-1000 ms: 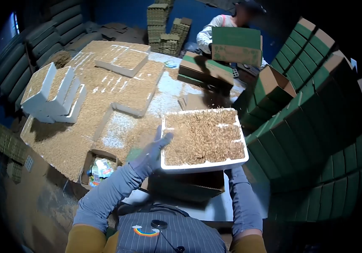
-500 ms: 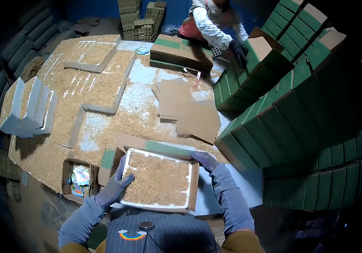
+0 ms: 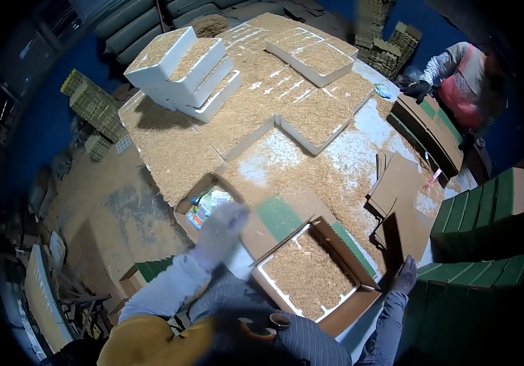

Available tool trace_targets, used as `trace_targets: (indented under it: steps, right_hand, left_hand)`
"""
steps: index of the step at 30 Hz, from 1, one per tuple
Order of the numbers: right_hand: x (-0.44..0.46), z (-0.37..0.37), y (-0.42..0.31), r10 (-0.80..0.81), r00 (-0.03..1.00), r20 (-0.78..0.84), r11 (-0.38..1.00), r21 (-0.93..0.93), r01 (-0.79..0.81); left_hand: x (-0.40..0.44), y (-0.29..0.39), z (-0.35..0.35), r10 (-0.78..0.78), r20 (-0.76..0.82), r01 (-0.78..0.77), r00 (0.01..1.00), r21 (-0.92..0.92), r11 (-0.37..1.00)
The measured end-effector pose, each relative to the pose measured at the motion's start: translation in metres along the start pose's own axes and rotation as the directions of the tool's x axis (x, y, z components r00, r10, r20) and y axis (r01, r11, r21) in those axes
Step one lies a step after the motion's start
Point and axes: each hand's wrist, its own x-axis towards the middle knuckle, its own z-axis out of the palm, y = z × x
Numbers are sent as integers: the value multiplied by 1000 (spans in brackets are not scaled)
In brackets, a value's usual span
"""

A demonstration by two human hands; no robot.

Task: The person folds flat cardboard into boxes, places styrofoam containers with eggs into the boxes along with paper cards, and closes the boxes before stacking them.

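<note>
A white foam tray filled with golden husks sits inside an open cardboard box in front of my body. My left hand, gloved and blurred by motion, is over the near edge of a small box of colourful packets; its fingers are too smeared to read. To the right of the foam tray, my right hand grips the lower end of a brown cardboard sheet, which stands tilted beside a pile of flat cardboard sheets.
Stacked foam trays stand on the husk-covered table. A co-worker reaches over closed green-and-brown boxes at the right. Rows of green boxes flank my right side. Pulp trays are stacked at the left.
The view has turned left. The foam tray went down into the box and both hands let it go. My left hand moved to the packets; my right hand took hold of a cardboard sheet.
</note>
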Motion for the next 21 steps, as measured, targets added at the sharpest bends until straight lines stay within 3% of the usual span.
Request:
trace_targets:
  steps: [1, 3, 6, 8, 10, 12, 13, 14, 16, 18, 20, 21]
  right_hand:
    - [-3, -27, -1, -4, 999, -37, 999, 41, 5]
    - [-13, -70, -3, 44, 987, -156, 985, 169, -17]
    - [-41, -114, -13, 202, 949, -241, 890, 450, -76]
    - [-64, -134, -22, 256, 934, -249, 865, 491, -106]
    - [-86, -152, -28, 303, 917, -259, 837, 532, -126]
    - [-109, -171, -33, 357, 901, -245, 815, 554, -172]
    - [-117, -187, -43, 385, 878, -284, 806, 567, -170]
    - [-123, -196, -51, 408, 865, -291, 808, 556, -194]
    - [-135, -216, -63, 343, 806, -482, 846, 532, -43]
    - [-135, -224, -86, 167, 754, -636, 910, 393, 130]
    - [-130, -246, -120, -72, 765, -640, 908, 275, 316]
    - [-136, -248, -128, -214, 797, -564, 910, 182, 373]
  left_hand:
    - [13, -17, -13, -191, 80, 187, 978, 53, 981]
    - [14, -85, -5, -206, 117, 146, 972, 388, 910]
    - [6, -145, 14, -200, 220, 96, 955, 407, 908]
    - [16, -157, 11, -288, 261, 240, 921, 201, 950]
    - [19, -154, 5, -305, 301, 268, 903, 158, 950]
    - [27, -125, -17, -163, 260, 126, 952, 153, 980]
    - [29, -114, -18, -153, 122, 148, 981, 50, 988]
    - [34, -84, -32, 194, 47, -199, 980, 185, 962]
    - [41, -25, -30, 561, 37, -547, 827, 284, 788]
    - [29, 40, -10, 583, 254, -551, 772, -190, 812]
    - [8, 64, 17, 704, 225, -697, 674, -123, 707]
    - [16, 72, 11, 595, 261, -563, 760, -194, 803]
